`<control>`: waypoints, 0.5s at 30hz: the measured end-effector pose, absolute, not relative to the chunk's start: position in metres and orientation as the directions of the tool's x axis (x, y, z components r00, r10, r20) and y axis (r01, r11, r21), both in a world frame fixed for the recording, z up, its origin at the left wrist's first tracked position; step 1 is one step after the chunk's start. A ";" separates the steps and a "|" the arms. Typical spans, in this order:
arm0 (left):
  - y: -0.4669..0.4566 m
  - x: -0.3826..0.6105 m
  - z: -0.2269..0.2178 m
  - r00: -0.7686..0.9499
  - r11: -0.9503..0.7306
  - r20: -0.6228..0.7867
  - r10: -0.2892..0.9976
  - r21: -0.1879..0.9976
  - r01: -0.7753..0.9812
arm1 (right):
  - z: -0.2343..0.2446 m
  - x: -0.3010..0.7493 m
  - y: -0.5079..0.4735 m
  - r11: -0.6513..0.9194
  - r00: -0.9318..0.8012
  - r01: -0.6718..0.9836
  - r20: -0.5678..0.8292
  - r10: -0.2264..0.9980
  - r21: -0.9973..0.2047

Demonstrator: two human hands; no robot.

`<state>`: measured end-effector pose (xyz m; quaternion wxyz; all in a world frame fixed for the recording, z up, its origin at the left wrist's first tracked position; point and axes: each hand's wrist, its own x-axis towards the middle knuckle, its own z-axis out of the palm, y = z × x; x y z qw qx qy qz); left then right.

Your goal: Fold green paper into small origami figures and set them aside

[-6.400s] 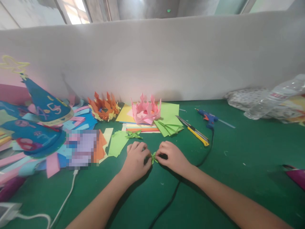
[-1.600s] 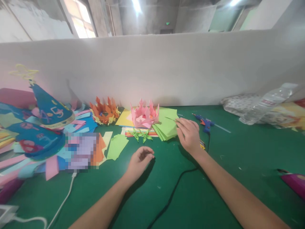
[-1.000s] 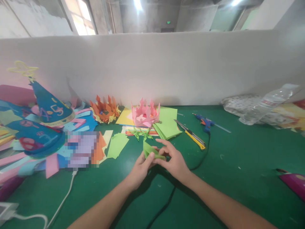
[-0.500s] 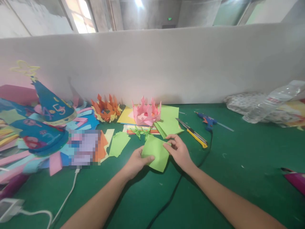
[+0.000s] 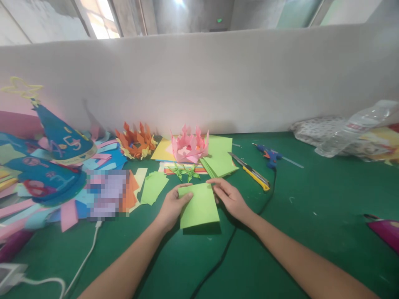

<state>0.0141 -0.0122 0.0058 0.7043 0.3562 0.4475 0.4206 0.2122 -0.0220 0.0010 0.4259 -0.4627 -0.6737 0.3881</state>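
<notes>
A square sheet of light green paper (image 5: 200, 207) is held just above the green table. My left hand (image 5: 172, 205) grips its left edge, thumb on top and fingers behind. At the upper right corner, my right hand (image 5: 230, 199) pinches the same sheet, its fingertips partly hidden behind it. Right behind the sheet lie small folded green paper leaves (image 5: 186, 171). A pink paper crown (image 5: 189, 147) stands farther back, beside larger green sheets (image 5: 220, 155). More cut green paper pieces (image 5: 153, 187) rest left of my left hand.
A yellow utility knife (image 5: 254, 176) and a blue glue gun (image 5: 270, 155), its black cord crossing the table, lie to the right. An orange paper crown (image 5: 136, 143) and blue cone hats (image 5: 62, 135) are at left. A plastic bottle (image 5: 352, 128) leans at far right.
The green sheet has turned from slanted to nearly square-on and shifted slightly left. My right fingers have moved to its upper corner, and my left hand has slid a little left.
</notes>
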 end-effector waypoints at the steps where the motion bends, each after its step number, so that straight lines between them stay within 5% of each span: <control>1: -0.012 0.014 0.007 0.225 0.377 -0.320 0.920 0.878 -0.295 | 0.001 0.213 -0.022 0.300 -0.259 0.280 0.228 0.938 -0.912; 6: -0.013 0.016 0.009 0.145 0.223 -0.189 0.971 0.936 -0.273 | 0.002 0.213 -0.021 0.496 -0.514 0.297 0.301 0.803 -0.816; 10: -0.014 0.017 0.005 0.193 0.103 -0.060 0.979 0.969 -0.224 | 0.000 0.213 -0.020 0.497 -0.495 0.323 0.304 0.814 -0.805; 15: -0.015 0.014 0.001 0.224 0.088 -0.101 0.969 0.994 0.066 | -0.003 0.215 -0.018 0.452 -0.471 0.306 0.279 0.837 -0.838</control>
